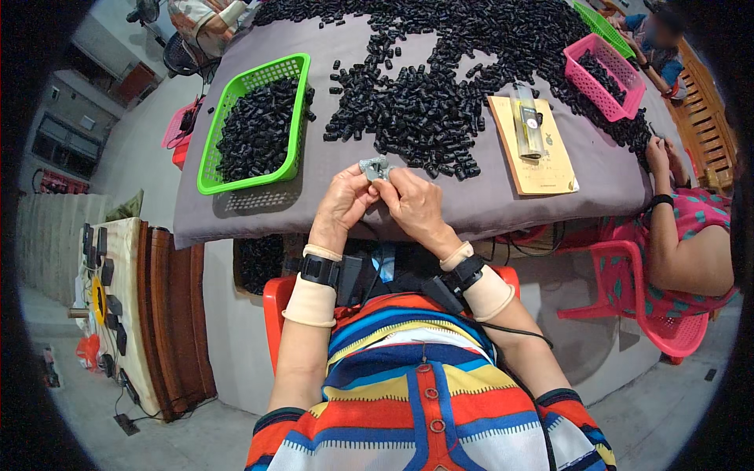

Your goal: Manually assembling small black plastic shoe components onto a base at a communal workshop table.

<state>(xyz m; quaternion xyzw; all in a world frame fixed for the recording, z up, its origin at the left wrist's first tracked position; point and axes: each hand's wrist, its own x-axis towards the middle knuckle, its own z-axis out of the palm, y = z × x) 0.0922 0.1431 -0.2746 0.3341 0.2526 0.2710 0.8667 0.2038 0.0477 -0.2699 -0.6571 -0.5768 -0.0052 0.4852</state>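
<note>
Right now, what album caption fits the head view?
Left hand and right hand hold a small grey piece near a rectangular green plastic basket of black cylindrical parts.

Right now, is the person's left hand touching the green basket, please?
Apart. The head view shows bare grey cloth between the left hand and the green basket, along the basket's right side.

My fingers (400, 182) hide part of the gray thing (372, 166). The black pile (510, 35) goes past the top edge.
</note>
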